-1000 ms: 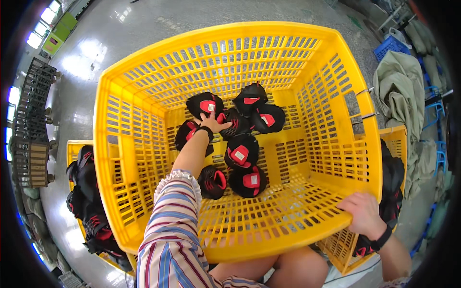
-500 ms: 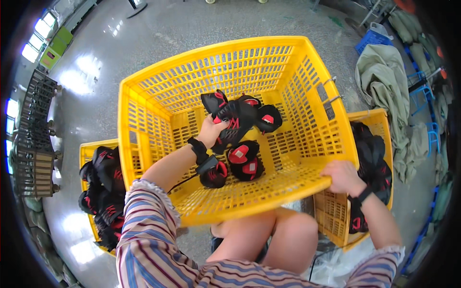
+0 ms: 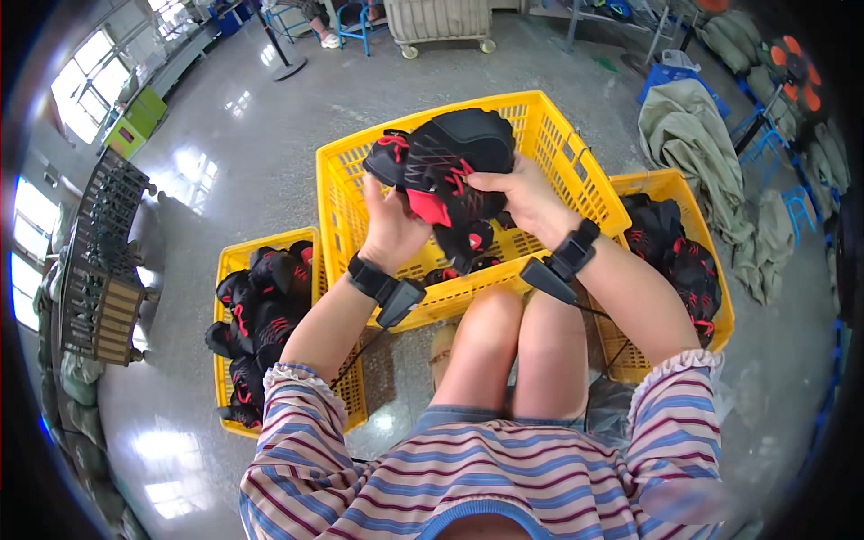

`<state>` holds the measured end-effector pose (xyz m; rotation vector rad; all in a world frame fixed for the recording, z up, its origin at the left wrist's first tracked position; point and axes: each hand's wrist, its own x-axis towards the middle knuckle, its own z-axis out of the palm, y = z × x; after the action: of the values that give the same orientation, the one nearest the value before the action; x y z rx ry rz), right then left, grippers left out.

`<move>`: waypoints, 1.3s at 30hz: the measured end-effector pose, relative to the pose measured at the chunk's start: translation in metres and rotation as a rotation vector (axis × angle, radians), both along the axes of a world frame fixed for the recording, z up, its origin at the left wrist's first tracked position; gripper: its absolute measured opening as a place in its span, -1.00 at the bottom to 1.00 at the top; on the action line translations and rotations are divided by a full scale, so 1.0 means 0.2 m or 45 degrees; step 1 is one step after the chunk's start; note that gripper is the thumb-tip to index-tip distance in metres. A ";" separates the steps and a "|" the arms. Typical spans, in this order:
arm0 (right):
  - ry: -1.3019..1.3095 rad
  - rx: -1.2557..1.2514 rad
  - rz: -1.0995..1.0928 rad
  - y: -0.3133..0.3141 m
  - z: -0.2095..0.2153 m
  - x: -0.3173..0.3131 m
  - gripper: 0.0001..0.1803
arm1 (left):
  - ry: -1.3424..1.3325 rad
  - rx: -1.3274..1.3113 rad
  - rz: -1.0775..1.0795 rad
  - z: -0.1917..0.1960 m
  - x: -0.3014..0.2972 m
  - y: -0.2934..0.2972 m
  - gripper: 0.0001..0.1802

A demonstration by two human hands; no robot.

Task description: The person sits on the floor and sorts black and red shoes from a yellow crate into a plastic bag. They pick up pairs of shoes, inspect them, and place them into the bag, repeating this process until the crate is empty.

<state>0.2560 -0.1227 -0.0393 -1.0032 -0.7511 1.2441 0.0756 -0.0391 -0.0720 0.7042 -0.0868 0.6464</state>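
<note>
Black shoe uppers (image 3: 463, 144) with red trim and red thread loops are raised above the yellow basket (image 3: 335, 180) in front of me. My left hand (image 3: 394, 232) grips them low on the left, by the red lining. On the right my right hand (image 3: 535, 200) closes round their edge, thumb on top of the red lacing. More black and red uppers (image 3: 477, 238) lie on the basket's floor, partly hidden by what I hold. Both wrists wear black bands with small boxes.
Two yellow crates flank the basket: a left crate (image 3: 355, 396) and a right crate (image 3: 677, 180), both full of black and red uppers. A wooden rack (image 3: 94, 315) stands far left. Beige cloth (image 3: 693, 135) lies right, near an orange fan (image 3: 796, 72) and a wheeled cart (image 3: 441, 22).
My right hand has left the basket's rim and taken hold of the uppers. My left hand has lifted them from inside the basket. The basket has settled lower, between the crates.
</note>
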 end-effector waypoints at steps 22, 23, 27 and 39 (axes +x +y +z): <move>0.363 0.453 0.029 -0.06 -0.10 -0.43 -0.53 | 0.316 -0.190 0.627 -0.28 -0.45 -0.07 -0.37; 0.373 0.453 0.086 -0.03 -0.08 -0.42 -0.53 | 0.303 -0.296 0.644 -0.24 -0.49 -0.07 -0.36; 0.642 0.379 -0.027 -0.01 -0.06 -0.25 -0.54 | 0.057 -0.261 0.827 -0.24 -0.37 -0.07 -0.50; 0.972 0.536 0.120 -0.43 -0.53 -0.07 -0.56 | -0.221 -0.445 0.522 -0.09 -0.21 -0.09 -0.54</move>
<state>0.2430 -0.2086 -0.1448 -0.1127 -0.4218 1.3428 0.0338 -0.0577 -0.0906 0.3259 0.0130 1.0853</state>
